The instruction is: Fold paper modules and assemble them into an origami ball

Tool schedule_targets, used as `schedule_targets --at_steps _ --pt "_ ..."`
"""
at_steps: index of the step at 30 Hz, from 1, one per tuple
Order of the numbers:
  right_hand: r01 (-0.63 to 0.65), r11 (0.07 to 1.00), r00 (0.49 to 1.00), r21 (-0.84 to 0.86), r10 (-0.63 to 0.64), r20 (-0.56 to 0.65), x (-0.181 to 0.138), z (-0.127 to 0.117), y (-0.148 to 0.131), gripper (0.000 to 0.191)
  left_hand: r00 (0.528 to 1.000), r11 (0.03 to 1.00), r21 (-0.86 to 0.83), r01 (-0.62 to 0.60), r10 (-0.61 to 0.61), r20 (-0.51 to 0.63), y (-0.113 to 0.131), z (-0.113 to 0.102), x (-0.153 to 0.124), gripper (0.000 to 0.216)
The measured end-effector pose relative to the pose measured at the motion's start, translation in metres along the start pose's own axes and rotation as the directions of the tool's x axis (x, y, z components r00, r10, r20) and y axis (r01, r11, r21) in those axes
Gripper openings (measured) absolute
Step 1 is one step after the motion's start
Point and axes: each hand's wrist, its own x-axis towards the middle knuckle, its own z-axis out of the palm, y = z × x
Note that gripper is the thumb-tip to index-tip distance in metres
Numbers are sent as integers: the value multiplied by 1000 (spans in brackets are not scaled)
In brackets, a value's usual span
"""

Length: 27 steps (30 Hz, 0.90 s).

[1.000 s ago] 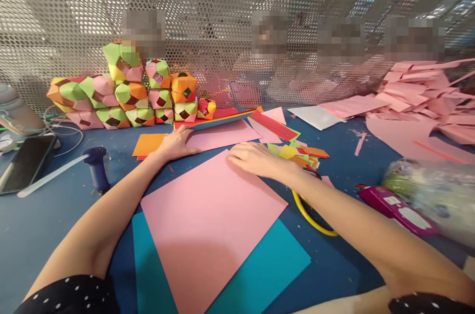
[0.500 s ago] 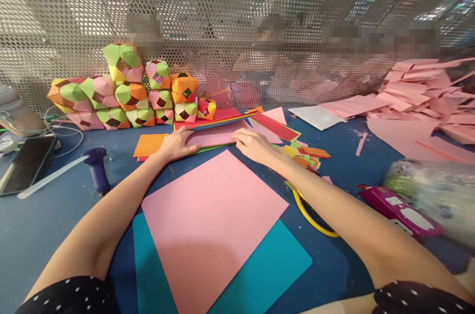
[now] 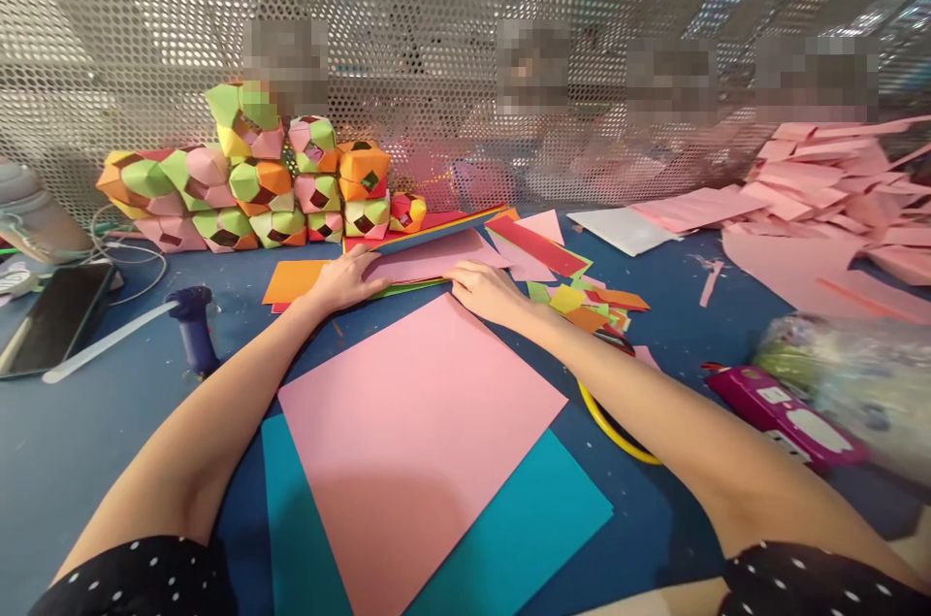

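Note:
A narrow pink paper sheet (image 3: 436, 254) lies across a stack of coloured paper toward the back of the table. My left hand (image 3: 347, 282) holds its left end, thumb along the near edge and fingers over the top. At the near edge, my right hand (image 3: 486, 291) has its fingers curled together against the paper; the fingertips are partly hidden. The sheet's right end sticks out free beyond that hand. Between my forearms lies a large pink square sheet (image 3: 422, 441), turned cornerwise over a teal sheet (image 3: 542, 500). Orange paper (image 3: 291, 280) sits beside my left hand.
Folded paper balls (image 3: 262, 184) are stacked at the back left against a perforated metal screen (image 3: 436, 34). A blue-handled tool (image 3: 195, 330) and a phone (image 3: 54, 315) lie left. Paper scraps (image 3: 582, 304), a purple box (image 3: 786, 412) and piled pink strips (image 3: 821, 179) are to the right.
My right hand has slid slightly left along the sheet's near edge, uncovering its right end. My left hand has stayed nearly in place.

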Motion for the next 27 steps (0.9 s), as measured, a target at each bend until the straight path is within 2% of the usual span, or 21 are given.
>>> schedule_targets --at_steps 13,27 --pt "1 1000 999 -13 -2 -39 2 -2 -1 36 1000 1000 -3 5 -5 1 0 -1 1 53" --pt "-21 996 1000 -86 21 -4 0 -1 -5 32 1000 1000 9 13 -13 4 1 -1 1 50"
